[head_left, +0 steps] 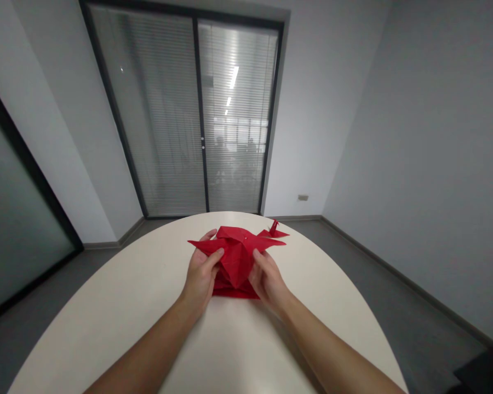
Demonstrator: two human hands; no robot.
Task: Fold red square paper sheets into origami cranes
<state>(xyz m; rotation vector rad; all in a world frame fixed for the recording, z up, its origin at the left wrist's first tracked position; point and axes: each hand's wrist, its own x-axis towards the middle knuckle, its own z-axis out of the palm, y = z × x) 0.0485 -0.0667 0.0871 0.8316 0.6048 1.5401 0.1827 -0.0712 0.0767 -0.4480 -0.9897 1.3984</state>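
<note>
Both forearms reach forward, left hand (200,273) and right hand (267,279) each grip pinching the red folded paper (236,257).

A creased red paper sheet (237,257) is held above the far half of a white oval table (119,306) — gripped at its left side by the left hand (201,276) and at its right by the right hand (267,279). A small red folded figure (274,226) is seen near the table's far edge.
</note>
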